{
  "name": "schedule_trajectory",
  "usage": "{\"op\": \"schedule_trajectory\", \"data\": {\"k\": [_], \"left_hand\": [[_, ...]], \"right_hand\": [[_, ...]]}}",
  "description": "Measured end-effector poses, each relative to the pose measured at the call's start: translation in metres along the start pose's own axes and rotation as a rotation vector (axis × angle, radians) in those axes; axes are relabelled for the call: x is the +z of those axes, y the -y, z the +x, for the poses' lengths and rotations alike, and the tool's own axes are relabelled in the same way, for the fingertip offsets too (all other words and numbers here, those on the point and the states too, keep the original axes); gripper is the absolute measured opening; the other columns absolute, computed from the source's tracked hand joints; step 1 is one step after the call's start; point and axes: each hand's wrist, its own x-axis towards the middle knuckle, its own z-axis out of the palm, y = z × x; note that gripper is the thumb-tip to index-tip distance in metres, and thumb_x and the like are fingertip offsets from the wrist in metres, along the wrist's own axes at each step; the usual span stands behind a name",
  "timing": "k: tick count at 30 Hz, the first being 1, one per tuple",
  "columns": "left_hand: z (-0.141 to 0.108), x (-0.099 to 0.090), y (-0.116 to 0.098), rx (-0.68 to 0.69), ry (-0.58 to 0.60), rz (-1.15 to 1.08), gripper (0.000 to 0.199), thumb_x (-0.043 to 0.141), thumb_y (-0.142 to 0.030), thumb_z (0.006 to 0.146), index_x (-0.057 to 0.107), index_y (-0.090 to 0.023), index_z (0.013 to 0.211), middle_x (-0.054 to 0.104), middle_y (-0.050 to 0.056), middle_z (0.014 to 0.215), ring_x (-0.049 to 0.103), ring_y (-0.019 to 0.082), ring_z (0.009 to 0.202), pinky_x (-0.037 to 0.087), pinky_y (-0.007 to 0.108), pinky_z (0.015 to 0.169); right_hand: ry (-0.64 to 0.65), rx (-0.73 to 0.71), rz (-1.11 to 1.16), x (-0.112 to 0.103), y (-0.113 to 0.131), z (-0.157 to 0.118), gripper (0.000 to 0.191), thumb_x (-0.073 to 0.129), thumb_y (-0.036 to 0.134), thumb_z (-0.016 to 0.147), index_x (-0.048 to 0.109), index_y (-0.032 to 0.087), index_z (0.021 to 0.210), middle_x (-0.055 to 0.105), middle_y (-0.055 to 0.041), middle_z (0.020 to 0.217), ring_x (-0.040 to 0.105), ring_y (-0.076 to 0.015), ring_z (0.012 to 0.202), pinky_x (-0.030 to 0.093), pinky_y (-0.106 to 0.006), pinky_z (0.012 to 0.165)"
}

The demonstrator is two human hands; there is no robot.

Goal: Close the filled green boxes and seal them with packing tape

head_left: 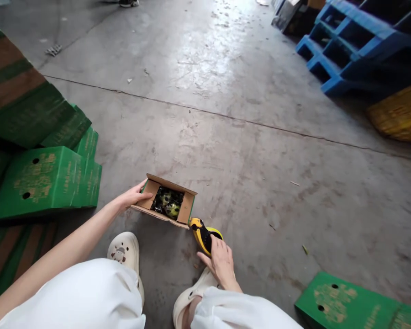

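Observation:
A small cardboard box [185, 213] with its top flaps spread shows dark wrapping and green, round contents [171, 206]. My left hand [133, 196] grips the box's left end, thumb over the inner flap. Beside the box's right corner is a yellow and black tape dispenser [200, 233] with a yellow-green roll. My right hand [222, 259] is closed around the dispenser's rear, its thumb pointing left. The dispenser's front meets or nearly meets the box corner.
Green boxes [68, 178] are stacked at the left. Another green box [349, 301] lies at the lower right. Blue pallets [345, 45] and a yellow sack [400, 114] stand at the upper right. My light clogs [125, 251] are on the concrete floor [260, 183].

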Motion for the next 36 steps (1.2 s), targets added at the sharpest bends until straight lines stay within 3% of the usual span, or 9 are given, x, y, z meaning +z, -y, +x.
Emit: {"op": "schedule_trajectory", "data": {"k": [5, 11, 16, 18, 21, 24, 26, 29, 36], "left_hand": [[-0.004, 0.0, 0.006, 0.034, -0.018, 0.04, 0.122, 0.095, -0.045, 0.062, 0.032, -0.027, 0.164, 0.076, 0.011, 0.13, 0.075, 0.032, 0.109, 0.061, 0.038, 0.091], [-0.015, 0.02, 0.043, -0.045, -0.087, 0.127, 0.122, 0.091, -0.047, 0.067, 0.024, -0.03, 0.168, 0.054, 0.017, 0.158, 0.071, 0.035, 0.118, 0.062, 0.037, 0.083], [-0.027, 0.048, 0.076, 0.062, -0.031, 0.188, 0.116, 0.084, -0.057, 0.076, 0.024, -0.024, 0.169, 0.046, 0.016, 0.165, 0.051, 0.037, 0.146, 0.045, 0.044, 0.118], [-0.028, 0.055, 0.082, 0.12, -0.003, 0.247, 0.122, 0.084, -0.058, 0.076, 0.015, -0.022, 0.171, 0.039, 0.017, 0.17, 0.039, 0.036, 0.155, 0.033, 0.046, 0.127], [-0.026, 0.063, 0.078, 0.2, -0.07, 0.386, 0.145, 0.093, -0.052, 0.066, -0.002, -0.021, 0.172, 0.02, 0.02, 0.176, 0.018, 0.037, 0.164, 0.019, 0.049, 0.132], [-0.025, 0.071, 0.065, 0.202, -0.134, 0.467, 0.149, 0.093, -0.037, 0.061, -0.005, -0.02, 0.171, 0.025, 0.022, 0.174, 0.027, 0.039, 0.16, 0.024, 0.049, 0.13], [-0.029, 0.073, 0.057, 0.159, -0.133, 0.489, 0.14, 0.088, -0.028, 0.062, 0.002, -0.022, 0.172, 0.042, 0.02, 0.166, 0.047, 0.039, 0.149, 0.036, 0.049, 0.124], [-0.038, 0.065, 0.047, 0.11, -0.053, 0.401, 0.127, 0.077, -0.023, 0.065, 0.008, -0.025, 0.172, 0.053, 0.018, 0.158, 0.062, 0.036, 0.134, 0.046, 0.047, 0.115], [-0.049, 0.033, 0.038, 0.018, 0.186, 0.084, 0.121, 0.068, -0.02, 0.066, 0.011, -0.032, 0.171, 0.044, 0.013, 0.167, 0.061, 0.032, 0.136, 0.052, 0.038, 0.105]], "right_hand": [[-0.026, -0.02, -0.088, 0.031, 0.001, -0.003, 0.047, 0.048, 0.022, 0.097, 0.061, 0.02, 0.142, 0.077, -0.0171, 0.114, 0.068, -0.0364, 0.11, 0.042, -0.062, 0.107], [-0.164, 0.191, 0.014, 0.022, -0.041, -0.021, 0.046, 0.039, 0.039, 0.101, 0.067, 0.023, 0.134, 0.078, -0.0154, 0.107, 0.07, -0.0336, 0.109, 0.033, -0.061, 0.118], [-0.074, 0.402, 0.055, -0.008, -0.072, -0.034, 0.057, 0.037, 0.055, 0.095, 0.07, 0.021, 0.127, 0.076, -0.0185, 0.123, 0.067, -0.0383, 0.122, 0.036, -0.068, 0.117], [-0.106, 0.358, 0.113, -0.039, -0.058, -0.026, 0.058, 0.039, 0.06, 0.096, 0.071, 0.021, 0.124, 0.073, -0.0198, 0.129, 0.066, -0.0403, 0.125, 0.042, -0.067, 0.114], [-0.191, 0.044, 0.293, -0.095, -0.005, 0.005, 0.043, 0.042, 0.051, 0.105, 0.071, 0.024, 0.124, 0.073, -0.0165, 0.126, 0.068, -0.0326, 0.12, 0.053, -0.052, 0.108], [-0.004, -0.414, 0.334, -0.131, 0.061, 0.047, 0.029, 0.045, 0.031, 0.108, 0.068, 0.026, 0.124, 0.073, -0.011, 0.124, 0.069, -0.0247, 0.118, 0.056, -0.041, 0.104], [0.175, -0.618, 0.153, -0.133, 0.098, 0.07, 0.017, 0.054, 0.021, 0.104, 0.069, 0.022, 0.111, 0.075, -0.0108, 0.112, 0.071, -0.0237, 0.106, 0.059, -0.036, 0.093], [0.296, -0.683, -0.273, -0.113, 0.133, 0.088, 0.015, 0.062, 0.008, 0.091, 0.07, 0.014, 0.102, 0.074, -0.016, 0.097, 0.069, -0.0287, 0.093, 0.056, -0.037, 0.081], [0.277, -0.68, -0.328, -0.097, 0.133, 0.094, 0.016, 0.06, 0.011, 0.092, 0.07, 0.016, 0.103, 0.073, -0.0145, 0.09, 0.068, -0.0297, 0.09, 0.049, -0.04, 0.081]]}}
